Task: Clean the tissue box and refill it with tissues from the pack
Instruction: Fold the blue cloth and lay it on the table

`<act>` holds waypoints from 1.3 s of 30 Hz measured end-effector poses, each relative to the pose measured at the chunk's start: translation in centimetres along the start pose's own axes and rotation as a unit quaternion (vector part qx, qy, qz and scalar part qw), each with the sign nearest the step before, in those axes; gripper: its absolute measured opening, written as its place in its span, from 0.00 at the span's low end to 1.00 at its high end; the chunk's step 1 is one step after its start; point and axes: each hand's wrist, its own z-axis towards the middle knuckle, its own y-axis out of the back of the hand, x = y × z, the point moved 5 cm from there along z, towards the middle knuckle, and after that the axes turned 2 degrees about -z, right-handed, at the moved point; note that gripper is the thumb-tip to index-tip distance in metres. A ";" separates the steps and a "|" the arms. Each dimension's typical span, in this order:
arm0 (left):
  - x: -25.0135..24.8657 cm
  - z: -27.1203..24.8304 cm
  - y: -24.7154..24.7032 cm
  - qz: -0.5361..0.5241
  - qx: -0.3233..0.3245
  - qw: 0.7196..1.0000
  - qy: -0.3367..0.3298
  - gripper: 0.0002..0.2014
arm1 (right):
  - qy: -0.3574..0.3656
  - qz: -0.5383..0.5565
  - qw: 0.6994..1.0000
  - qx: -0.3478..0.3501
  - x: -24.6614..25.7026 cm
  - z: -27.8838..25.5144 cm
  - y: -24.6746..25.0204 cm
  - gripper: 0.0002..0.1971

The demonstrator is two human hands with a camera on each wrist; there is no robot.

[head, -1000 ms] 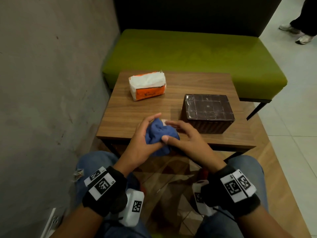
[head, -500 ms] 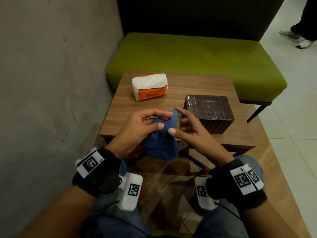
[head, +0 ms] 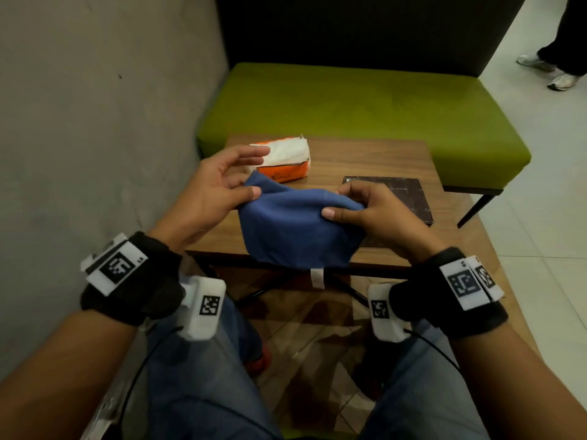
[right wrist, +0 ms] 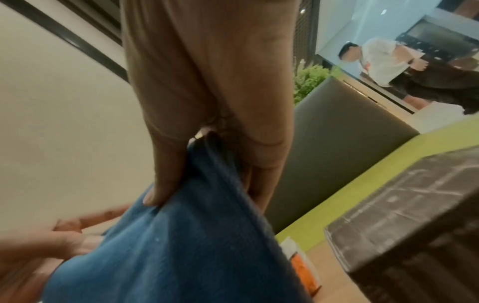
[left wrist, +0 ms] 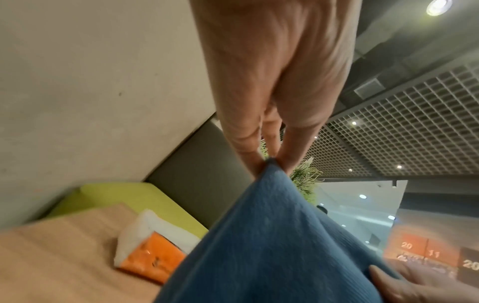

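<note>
A: Item one, the blue cloth (head: 298,230). Where was it?

B: Held up over the near edge of the wooden table (head: 374,160), in front of the tissue box (head: 397,193), touching neither. The left hand (head: 212,192) pinched one upper corner between thumb and forefinger, its other fingers spread loose. The right hand (head: 378,211) gripped the opposite upper edge, thumb in front and fingers curled behind. A white tag hung from the cloth's lower hem.

A: Item two, the tissue box?

B: A dark brown box, lid closed, on the table just beyond the right hand. Partly hidden by that hand and the cloth.

A: Item three, the pack?

B: The orange-and-white tissue pack (head: 282,161) lay on the table to the left of the box, nearer the green bench (head: 365,103), its top torn open with white tissue showing.

A: The step in hand?

B: Judged to be spreading the cloth before wiping. It would go best folded into a flat pad, tag tucked inward, then drawn across the box's lid and sides while the other hand steadied the box. The pack was best kept clear of the wiping.
</note>
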 end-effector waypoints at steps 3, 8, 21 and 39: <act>0.9 1.3 2.1 0.058 0.011 0.996 0.062 0.27 | 0.008 -0.105 0.993 0.052 1.7 2.0 -0.7 0.05; 1.5 4.4 5.2 0.201 -0.005 0.979 0.041 0.19 | -0.017 -0.200 0.976 0.085 2.1 6.8 -1.9 0.06; 9.9 1.1 6.4 0.311 0.098 0.945 -0.034 0.13 | 0.057 -0.384 0.921 0.019 -4.5 7.2 -5.4 0.12; 12.3 5.3 -0.1 0.393 0.043 0.915 0.079 0.21 | 0.017 -0.304 0.952 -0.024 -4.4 7.0 -2.9 0.30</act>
